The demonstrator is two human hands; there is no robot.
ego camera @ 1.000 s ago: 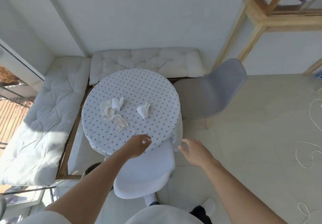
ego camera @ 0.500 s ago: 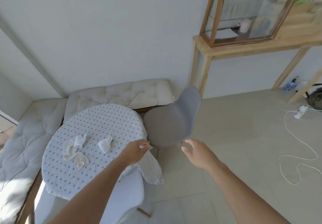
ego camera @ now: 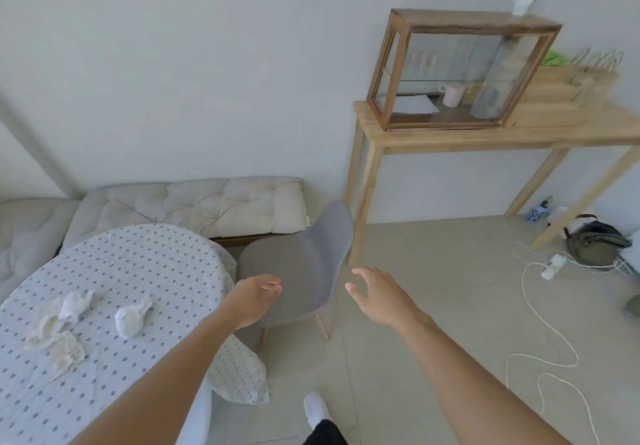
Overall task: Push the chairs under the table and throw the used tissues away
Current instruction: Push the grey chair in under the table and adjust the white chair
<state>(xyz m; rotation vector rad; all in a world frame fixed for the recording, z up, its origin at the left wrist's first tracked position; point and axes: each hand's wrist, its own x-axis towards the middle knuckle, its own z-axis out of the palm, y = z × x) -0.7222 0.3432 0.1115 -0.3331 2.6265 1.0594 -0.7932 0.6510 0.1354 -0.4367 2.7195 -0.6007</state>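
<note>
A round table [ego camera: 145, 264] with a dotted white cloth fills the lower left. Several crumpled white tissues [ego camera: 131, 316] lie on it, one apart from a cluster [ego camera: 59, 327] further left. A grey shell chair [ego camera: 304, 271] stands pulled out at the table's right side, its back toward the wooden console. My left hand [ego camera: 254, 301] hovers in front of the chair seat, fingers loosely curled and holding nothing. My right hand [ego camera: 377, 294] is spread open just right of the chair's edge, not touching it. A sliver of the white chair [ego camera: 197, 420] shows under my left forearm.
Cushioned benches [ego camera: 207, 205] line the wall behind the table. A wooden console table [ego camera: 450, 136] with a glass cabinet [ego camera: 457, 70] stands right of the grey chair. A white cable [ego camera: 540, 347], power strip [ego camera: 554, 264] and dark bag [ego camera: 595, 243] lie on the floor at right.
My view has swung right and up, from the white chair to the grey one. Both hands have left the white chair and now reach toward the grey chair.
</note>
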